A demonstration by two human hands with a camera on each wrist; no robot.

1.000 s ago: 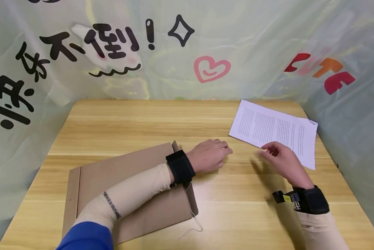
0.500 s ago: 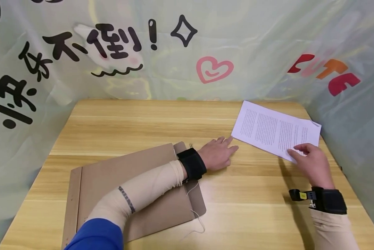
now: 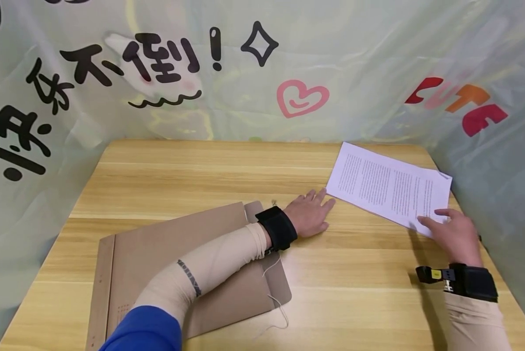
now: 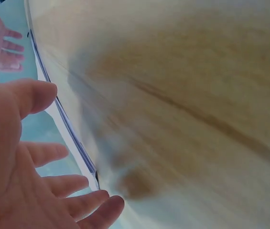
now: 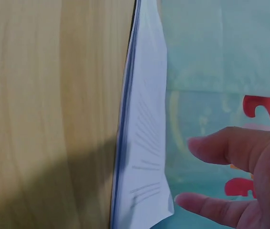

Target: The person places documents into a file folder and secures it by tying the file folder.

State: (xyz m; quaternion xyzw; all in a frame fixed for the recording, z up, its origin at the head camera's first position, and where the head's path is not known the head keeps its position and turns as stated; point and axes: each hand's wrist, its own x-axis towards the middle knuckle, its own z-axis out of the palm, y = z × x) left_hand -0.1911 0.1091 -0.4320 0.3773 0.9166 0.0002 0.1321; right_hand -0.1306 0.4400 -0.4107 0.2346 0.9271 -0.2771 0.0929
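Note:
A stack of printed paper (image 3: 389,187) lies at the far right of the table, its right corner slightly folded. My left hand (image 3: 308,214) is stretched out with spread fingers, its fingertips close to the stack's left corner; whether they touch it I cannot tell. Over the stack's near right corner is my right hand (image 3: 457,236), thumb and forefinger apart with nothing between them. The right wrist view shows this thumb (image 5: 211,148) clear of the sheets. Beneath my left forearm lies a brown kraft document envelope (image 3: 157,243), flap open, partly hidden by the sleeve.
A thin white string (image 3: 281,314) trails from the envelope's flap end onto the wooden table (image 3: 209,168). Behind and beside the table hangs a pale printed curtain (image 3: 354,63). Both wrists wear black bands.
My right hand has moved right along the paper's near edge to its right corner. My left hand has shifted a little right and its fingers have straightened and spread.

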